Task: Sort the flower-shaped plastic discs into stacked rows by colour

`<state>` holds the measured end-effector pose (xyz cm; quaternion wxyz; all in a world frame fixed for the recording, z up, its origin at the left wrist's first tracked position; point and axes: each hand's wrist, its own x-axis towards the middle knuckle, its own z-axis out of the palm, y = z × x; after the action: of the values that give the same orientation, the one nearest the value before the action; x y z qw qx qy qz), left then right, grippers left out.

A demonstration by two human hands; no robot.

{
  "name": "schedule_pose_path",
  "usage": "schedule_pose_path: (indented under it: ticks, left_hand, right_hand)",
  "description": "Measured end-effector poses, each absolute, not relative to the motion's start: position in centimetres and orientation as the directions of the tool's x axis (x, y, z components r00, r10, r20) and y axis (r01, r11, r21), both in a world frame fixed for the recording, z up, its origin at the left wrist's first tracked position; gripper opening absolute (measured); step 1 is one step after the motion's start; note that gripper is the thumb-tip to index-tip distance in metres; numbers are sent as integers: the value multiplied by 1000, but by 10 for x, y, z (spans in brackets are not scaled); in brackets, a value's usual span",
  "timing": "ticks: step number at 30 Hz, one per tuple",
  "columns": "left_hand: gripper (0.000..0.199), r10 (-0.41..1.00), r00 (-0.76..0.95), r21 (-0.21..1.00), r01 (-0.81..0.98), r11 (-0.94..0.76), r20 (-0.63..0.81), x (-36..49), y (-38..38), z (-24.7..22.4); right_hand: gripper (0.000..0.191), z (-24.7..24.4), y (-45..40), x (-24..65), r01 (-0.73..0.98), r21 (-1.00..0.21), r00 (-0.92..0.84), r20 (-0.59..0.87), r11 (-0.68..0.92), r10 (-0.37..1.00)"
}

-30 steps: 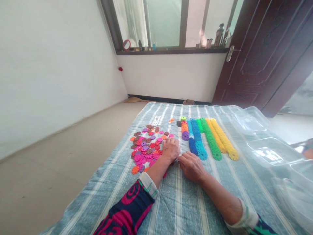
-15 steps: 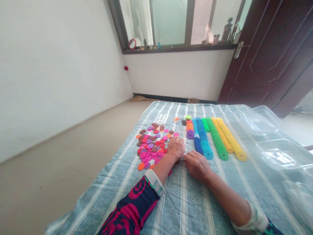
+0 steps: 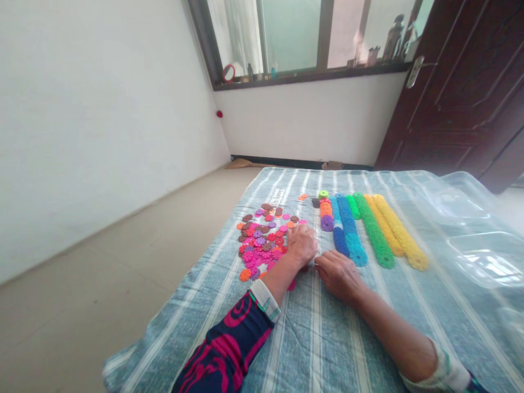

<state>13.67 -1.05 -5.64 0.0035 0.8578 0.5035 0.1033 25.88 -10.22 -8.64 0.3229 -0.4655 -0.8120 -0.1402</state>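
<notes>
My left hand (image 3: 302, 245) lies at the right edge of a loose pile of snowflake discs (image 3: 266, 246) in pink, red, purple, brown and orange. Its fingers are curled downward, and whatever they hold is hidden. Close beside it, my right hand (image 3: 338, 274) rests low over the cloth with thumb and fingertips pinched together. What sits in that pinch is too small to make out. Beyond my right hand lie overlapping rows of discs: a blue row (image 3: 350, 229), a green row (image 3: 373, 232) and a yellow row (image 3: 399, 234). A short orange and purple row (image 3: 326, 215) is left of them.
Clear plastic boxes (image 3: 483, 236) stand along the right of the striped tablecloth (image 3: 204, 327). A few orange discs (image 3: 303, 197) and a dark disc (image 3: 315, 203) lie apart near the far side. A brown door (image 3: 446, 93) and a windowsill (image 3: 311, 76) are behind.
The whole view has shifted, so the table appears slightly further right. Both hands stay close together in nearly the same place beside the pile.
</notes>
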Motion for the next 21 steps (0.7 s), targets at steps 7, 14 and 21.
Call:
schedule_pose_path:
  ticks: [7, 14, 21]
  left_hand:
    - [28, 924, 352, 127, 920, -371, 148, 112, 4, -35]
    - [32, 986, 133, 92, 986, -142, 97, 57, 17, -25]
    - [30, 976, 179, 82, 978, -190, 123, 46, 24, -39]
  right_hand:
    - [25, -83, -103, 257, 851, -74, -353, 653, 520, 670]
    - [23, -84, -101, 257, 858, -82, -341, 646, 507, 683]
    - [22, -83, -101, 255, 866, -82, -336, 632, 492, 698]
